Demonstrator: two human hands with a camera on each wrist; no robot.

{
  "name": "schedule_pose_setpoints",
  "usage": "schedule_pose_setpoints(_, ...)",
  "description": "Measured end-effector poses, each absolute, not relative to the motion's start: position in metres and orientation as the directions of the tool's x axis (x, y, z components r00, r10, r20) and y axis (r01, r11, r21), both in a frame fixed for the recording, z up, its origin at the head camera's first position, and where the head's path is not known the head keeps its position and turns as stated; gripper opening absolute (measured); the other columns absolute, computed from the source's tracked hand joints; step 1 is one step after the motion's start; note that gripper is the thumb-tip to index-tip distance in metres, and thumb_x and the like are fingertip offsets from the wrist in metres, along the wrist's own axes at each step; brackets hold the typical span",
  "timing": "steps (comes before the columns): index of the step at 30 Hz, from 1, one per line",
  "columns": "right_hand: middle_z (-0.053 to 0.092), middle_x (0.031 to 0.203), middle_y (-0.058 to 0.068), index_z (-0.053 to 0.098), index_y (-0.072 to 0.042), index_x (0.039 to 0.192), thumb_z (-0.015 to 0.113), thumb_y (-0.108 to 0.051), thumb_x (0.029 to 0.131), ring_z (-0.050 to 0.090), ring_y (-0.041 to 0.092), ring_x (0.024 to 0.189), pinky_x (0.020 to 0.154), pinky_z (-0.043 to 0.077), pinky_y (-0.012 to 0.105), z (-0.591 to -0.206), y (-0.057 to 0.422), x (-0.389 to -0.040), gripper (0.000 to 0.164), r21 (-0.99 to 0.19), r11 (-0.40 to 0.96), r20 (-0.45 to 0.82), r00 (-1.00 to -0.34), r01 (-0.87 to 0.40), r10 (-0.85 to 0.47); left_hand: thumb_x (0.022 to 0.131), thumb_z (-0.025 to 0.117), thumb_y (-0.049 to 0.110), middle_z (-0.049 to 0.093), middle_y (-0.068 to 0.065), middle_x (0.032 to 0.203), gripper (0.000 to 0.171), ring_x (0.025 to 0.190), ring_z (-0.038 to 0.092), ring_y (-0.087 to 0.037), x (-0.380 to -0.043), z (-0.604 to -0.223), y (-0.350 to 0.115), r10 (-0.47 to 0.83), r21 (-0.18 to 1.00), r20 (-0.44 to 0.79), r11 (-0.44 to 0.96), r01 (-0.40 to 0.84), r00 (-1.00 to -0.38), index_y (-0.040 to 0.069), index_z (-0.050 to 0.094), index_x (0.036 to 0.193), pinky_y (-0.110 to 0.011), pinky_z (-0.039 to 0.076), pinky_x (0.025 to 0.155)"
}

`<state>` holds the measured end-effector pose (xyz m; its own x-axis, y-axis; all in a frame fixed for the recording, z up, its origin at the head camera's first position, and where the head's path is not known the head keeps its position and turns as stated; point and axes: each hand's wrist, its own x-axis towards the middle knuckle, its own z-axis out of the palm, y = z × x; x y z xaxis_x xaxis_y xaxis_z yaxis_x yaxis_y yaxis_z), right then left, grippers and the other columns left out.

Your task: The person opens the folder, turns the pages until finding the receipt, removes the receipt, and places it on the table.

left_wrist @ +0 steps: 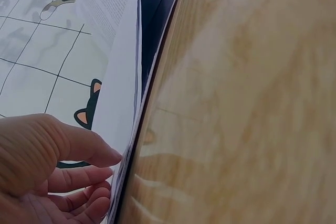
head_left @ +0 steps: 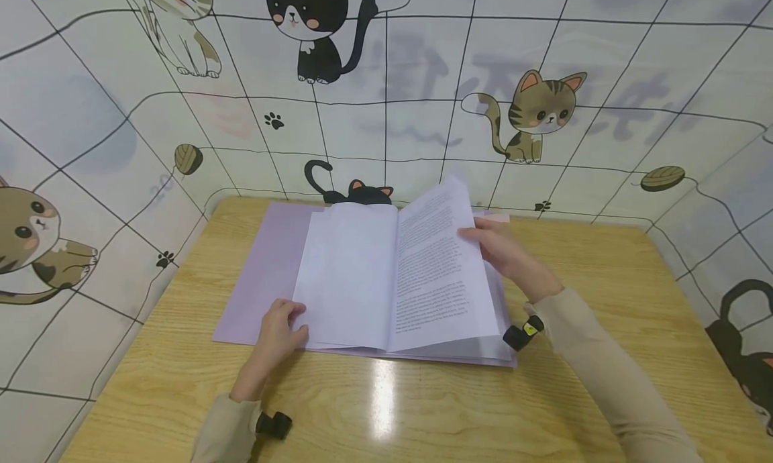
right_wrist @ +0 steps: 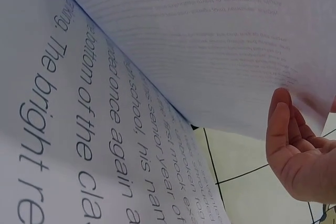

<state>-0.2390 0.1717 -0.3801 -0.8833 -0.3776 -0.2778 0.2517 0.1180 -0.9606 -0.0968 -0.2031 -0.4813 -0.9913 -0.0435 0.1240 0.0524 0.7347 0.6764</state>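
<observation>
Currently, the right hand (head_left: 507, 251) pinches the right edge of a printed page (head_left: 431, 275), thumb on the near face and fingers behind it, so that the sheet stands lifted from the stack on the right side of the open purple folder (head_left: 268, 262). The left hand (head_left: 279, 330) rests at the near left edge of the blank page (head_left: 347, 275), its fingers loosely bent and a gap left between thumb and fingers. The folder lies on the far part of the wooden table (head_left: 604, 275), near the patterned wall (head_left: 417, 134).
</observation>
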Motion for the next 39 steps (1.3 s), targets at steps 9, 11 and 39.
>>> schedule_pose_setpoints(9, 0.065, 0.101, 0.001, 0.036, 0.006, 0.138, 0.050, -0.012, 0.095, 0.064, 0.014, 0.085, 0.073, 0.052, 0.027, -0.370, 0.163, -0.231, 0.049, -0.970, 0.068, -0.239, -0.865, 0.234, -0.441, 0.069, 0.066, -0.007, 0.053, -0.018, 0.092, 0.028, 0.081, 0.050, -0.028, -0.097, -0.481, -0.203, -0.034, 0.677, 0.129, 0.733, 0.063, -0.991, -0.012, 0.062, 0.096, -0.041, 0.046, 0.072)
schedule_pose_setpoints(11, 0.065, 0.101, 0.001, 0.037, 0.005, 0.137, 0.051, -0.012, 0.094, 0.064, 0.014, 0.084, 0.072, 0.052, 0.027, -0.368, 0.161, -0.230, 0.049, -0.970, 0.064, -0.239, -0.868, 0.234, -0.435, 0.069, 0.066, -0.007, 0.053, -0.018, 0.093, 0.028, 0.082, 0.051, -0.028, -0.097, -0.482, -0.203, -0.034, 0.678, 0.127, 0.732, 0.062, -0.991, -0.012, 0.062, 0.096, -0.041, 0.046, 0.073)
schedule_pose_setpoints(39, 0.061, 0.101, 0.004, 0.045, 0.009, 0.130, 0.050, -0.008, 0.093, 0.061, 0.013, 0.083, 0.077, 0.049, 0.025, -0.359, 0.107, -0.231, 0.041, -0.978, 0.025, -0.197, -0.868, 0.208, -0.455, 0.070, 0.070, -0.005, 0.056, -0.018, 0.093, 0.028, 0.082, 0.052, -0.028, -0.097, -0.472, -0.194, -0.023, 0.657, 0.192, 0.746, 0.111, -0.981, -0.010, 0.063, 0.097, -0.042, 0.047, 0.073)
